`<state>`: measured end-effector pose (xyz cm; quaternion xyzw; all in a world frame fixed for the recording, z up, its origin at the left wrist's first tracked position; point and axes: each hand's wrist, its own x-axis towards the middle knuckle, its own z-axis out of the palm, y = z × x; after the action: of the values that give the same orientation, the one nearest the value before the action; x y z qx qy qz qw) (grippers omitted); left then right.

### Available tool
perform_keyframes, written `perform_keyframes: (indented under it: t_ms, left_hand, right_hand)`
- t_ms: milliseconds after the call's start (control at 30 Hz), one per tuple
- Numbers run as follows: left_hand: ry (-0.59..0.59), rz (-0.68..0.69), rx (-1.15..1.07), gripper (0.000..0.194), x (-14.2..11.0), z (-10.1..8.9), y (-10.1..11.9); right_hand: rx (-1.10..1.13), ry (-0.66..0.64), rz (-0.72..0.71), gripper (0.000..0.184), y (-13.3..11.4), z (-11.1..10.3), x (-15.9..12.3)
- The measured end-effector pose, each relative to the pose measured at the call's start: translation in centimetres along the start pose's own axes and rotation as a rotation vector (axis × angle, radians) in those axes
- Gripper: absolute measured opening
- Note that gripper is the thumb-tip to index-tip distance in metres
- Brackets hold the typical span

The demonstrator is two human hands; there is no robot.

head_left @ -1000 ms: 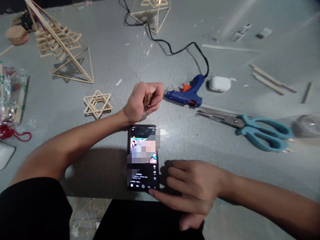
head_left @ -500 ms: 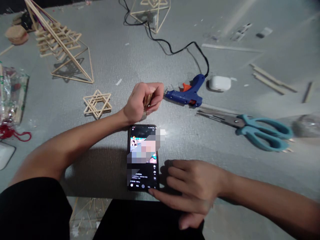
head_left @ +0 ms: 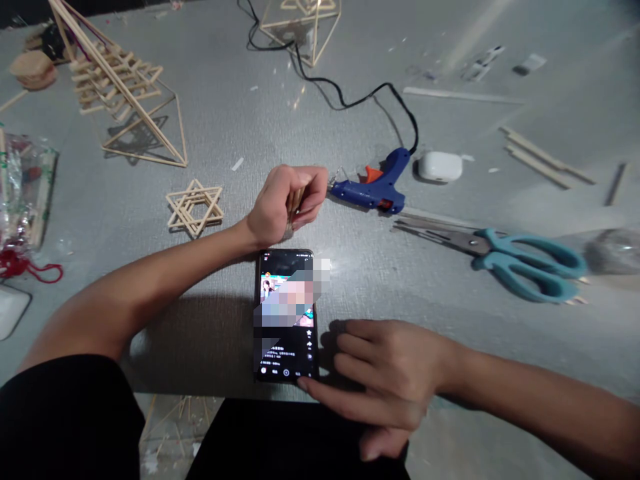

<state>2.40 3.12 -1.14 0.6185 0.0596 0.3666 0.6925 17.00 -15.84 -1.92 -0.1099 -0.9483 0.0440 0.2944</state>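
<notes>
A smartphone (head_left: 286,337) with a lit screen lies at the table's near edge, part of its picture blurred out. My right hand (head_left: 385,373) is beside it, palm down, holding nothing. Its index finger reaches the phone's lower right corner, and the other fingers are loosely bent. Just above the phone, my left hand (head_left: 287,203) rests on the table with its fingers curled in. Something narrow and brownish shows inside the curl, too shadowed to name. The tip of a blue glue gun (head_left: 370,190) points at my left hand's knuckles.
Left of my left hand lies a wooden stick star (head_left: 195,208). A larger stick frame (head_left: 145,127) stands behind it. Teal-handled scissors (head_left: 530,263), a white earbud case (head_left: 440,167) and loose sticks (head_left: 540,157) lie to the right. A black cord (head_left: 345,103) runs from the glue gun.
</notes>
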Motion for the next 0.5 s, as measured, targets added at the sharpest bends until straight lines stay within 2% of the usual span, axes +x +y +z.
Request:
perform_keyframes:
  t_ms: [500]
  left_hand:
    - [-0.017,-0.001,0.011,0.049,-0.06,0.19,0.31]
  right_hand:
    - [0.01,-0.003,0.007,0.062,-0.02,-0.02,-0.13]
